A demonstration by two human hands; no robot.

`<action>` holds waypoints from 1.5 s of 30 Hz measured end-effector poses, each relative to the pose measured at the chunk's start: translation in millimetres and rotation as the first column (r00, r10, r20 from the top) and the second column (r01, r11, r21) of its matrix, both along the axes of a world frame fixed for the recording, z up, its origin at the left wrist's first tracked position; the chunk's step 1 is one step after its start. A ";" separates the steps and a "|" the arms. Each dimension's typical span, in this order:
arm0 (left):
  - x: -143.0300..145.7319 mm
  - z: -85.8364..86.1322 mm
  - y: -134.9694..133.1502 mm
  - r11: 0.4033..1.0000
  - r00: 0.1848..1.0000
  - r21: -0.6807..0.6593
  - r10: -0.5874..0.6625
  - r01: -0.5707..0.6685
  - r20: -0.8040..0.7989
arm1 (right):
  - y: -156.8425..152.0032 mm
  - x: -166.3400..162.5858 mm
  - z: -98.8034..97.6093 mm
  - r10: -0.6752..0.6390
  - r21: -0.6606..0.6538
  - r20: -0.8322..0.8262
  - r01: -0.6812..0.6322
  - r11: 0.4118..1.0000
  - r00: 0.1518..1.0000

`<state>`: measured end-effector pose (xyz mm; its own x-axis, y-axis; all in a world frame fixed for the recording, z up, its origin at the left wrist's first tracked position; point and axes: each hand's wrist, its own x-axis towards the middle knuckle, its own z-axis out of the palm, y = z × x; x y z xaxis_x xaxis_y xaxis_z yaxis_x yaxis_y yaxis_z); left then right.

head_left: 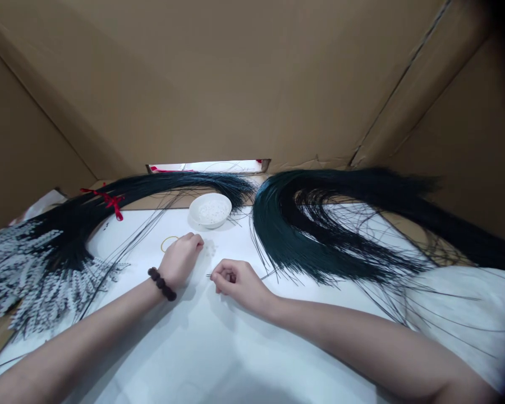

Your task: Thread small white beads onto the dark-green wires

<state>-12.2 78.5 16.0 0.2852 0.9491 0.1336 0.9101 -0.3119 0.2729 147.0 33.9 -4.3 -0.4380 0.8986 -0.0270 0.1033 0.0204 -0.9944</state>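
My left hand (180, 259), with a dark bead bracelet (162, 284) at the wrist, rests knuckles up on the white table (219, 348), fingers curled over a small heap of white beads (209, 248). What its fingertips hold is hidden. My right hand (235, 280) lies close beside it, pinched on a thin dark wire (266, 275) whose tip pokes out to the left. A white bowl of beads (210, 210) stands just beyond both hands. A yellow rubber band (168, 242) lies left of my left hand.
A big sheaf of dark green wires (320, 230) fans out on the right. Another sheaf (88, 216), tied with red ribbon (109, 200), lies on the left, its near ends strung with white beads (29, 275). Brown cardboard walls (252, 84) enclose the table.
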 end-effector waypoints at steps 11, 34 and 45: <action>-0.8 8.1 -37.3 0.985 0.928 -0.008 0.162 -0.170 0.334 | -4.2 0.8 -3.5 -0.006 0.032 -0.003 0.006 0.999 1.000; 13.0 -19.2 -82.4 0.854 0.373 -0.515 0.454 0.079 0.809 | -13.7 -4.3 -6.9 0.007 -0.019 0.018 -0.007 1.000 1.000; 12.2 -17.5 -81.3 0.842 0.306 -0.538 0.501 0.046 0.810 | -15.7 -4.0 -9.9 0.007 0.052 0.102 -0.012 0.999 0.995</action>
<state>0.0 -2.8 -1.5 0.0042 0.9687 -0.2482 0.0044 0.2482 0.9687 143.0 18.2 -14.2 -0.4440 0.8957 -0.0253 0.2037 0.0734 -0.9763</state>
